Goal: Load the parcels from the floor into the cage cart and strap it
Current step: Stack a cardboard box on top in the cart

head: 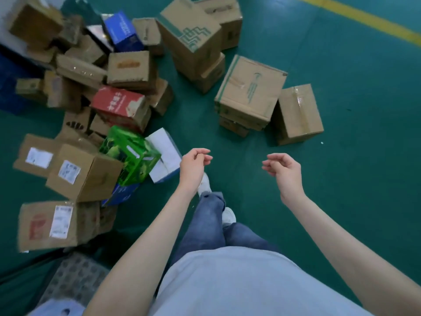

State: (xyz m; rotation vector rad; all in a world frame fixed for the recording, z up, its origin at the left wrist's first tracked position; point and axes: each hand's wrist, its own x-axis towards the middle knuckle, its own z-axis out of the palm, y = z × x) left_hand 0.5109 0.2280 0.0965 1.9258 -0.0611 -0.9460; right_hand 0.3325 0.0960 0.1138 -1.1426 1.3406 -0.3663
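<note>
Our grey shirt (227,281) fills the foreground as our left hand (193,166) and right hand (283,171) hover over the green floor (341,156), each grip loosely curled and holding nothing. Left of the left grip lie a white box (165,153) and a green carton (132,153); beyond the right grip sit taped cardboard parcels (296,112).

Green floor (341,65) with yellow line (364,17); grey studded mat (73,279).
</note>
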